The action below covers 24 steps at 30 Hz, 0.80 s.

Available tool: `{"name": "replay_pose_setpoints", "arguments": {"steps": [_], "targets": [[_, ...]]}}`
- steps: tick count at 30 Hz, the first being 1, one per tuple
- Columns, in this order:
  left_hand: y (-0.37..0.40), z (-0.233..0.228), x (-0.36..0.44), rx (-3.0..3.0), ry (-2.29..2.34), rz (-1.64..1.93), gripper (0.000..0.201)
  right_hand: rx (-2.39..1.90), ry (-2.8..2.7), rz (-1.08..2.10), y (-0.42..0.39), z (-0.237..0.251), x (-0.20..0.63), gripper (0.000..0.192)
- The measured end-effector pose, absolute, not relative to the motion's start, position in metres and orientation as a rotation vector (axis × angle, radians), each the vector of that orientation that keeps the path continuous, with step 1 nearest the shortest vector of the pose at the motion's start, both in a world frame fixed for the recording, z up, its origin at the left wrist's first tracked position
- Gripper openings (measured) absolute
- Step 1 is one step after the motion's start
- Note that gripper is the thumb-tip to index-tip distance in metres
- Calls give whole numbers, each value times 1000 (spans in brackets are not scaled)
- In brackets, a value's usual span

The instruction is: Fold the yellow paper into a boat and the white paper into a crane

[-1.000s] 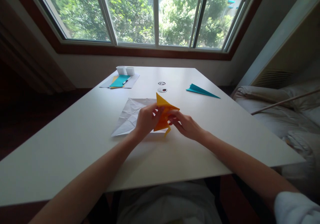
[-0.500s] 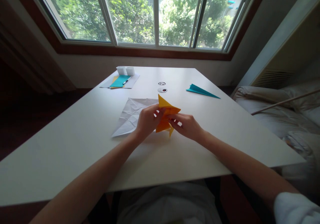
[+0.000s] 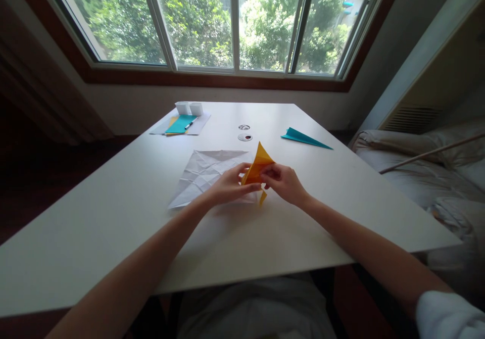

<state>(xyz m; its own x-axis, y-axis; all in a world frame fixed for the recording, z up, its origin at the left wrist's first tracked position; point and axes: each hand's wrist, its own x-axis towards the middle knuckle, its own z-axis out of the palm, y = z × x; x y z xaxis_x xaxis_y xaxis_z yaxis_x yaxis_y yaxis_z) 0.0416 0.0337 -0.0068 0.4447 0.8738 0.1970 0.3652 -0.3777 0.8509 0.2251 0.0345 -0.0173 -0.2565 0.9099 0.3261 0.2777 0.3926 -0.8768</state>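
A partly folded piece of yellow-orange origami paper (image 3: pixel 259 163) is held up between my two hands over the near middle of the table. My left hand (image 3: pixel 232 183) has its thumb and fingers around the paper's left and lower side. From the right, my right hand (image 3: pixel 282 180) pinches the paper's edge between thumb and fingertips. One pointed tip of the paper rises above my hands and another yellow tip hangs below them. Under and left of my left hand lies a creased white sheet (image 3: pixel 202 170), flat on the table. My fingers hide part of the folds.
The white table (image 3: pixel 125 218) stands before a window. At its far left are two white paper boxes (image 3: pixel 189 108), stacked paper with a teal sheet (image 3: pixel 181 124) and a pen (image 3: pixel 191 123). Two round pieces (image 3: pixel 245 137) lie mid-table; a teal paper plane (image 3: pixel 306 138) lies at right.
The yellow paper has turned, its upper tip now further right and more upright. My left hand has opened its grip lower around the paper; my right hand stays pinched at its right edge.
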Motion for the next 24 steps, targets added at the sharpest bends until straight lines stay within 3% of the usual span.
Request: {"name": "replay_pose_setpoints", "arguments": {"steps": [3,7,17,24], "targets": [[32,-7,42,1715,1021,732,52,-981,-1650,1023,40,-21,227,18],[29,-3,44,1596,1046,724,41,-968,-1647,1050,41,-20,228,20],[37,-15,42,1616,1128,842,44,-1045,-1919,569,32,-16,227,17],[39,-16,43,1982,1408,1231,46,-1113,-1817,569,32,-12,229,15]]}}
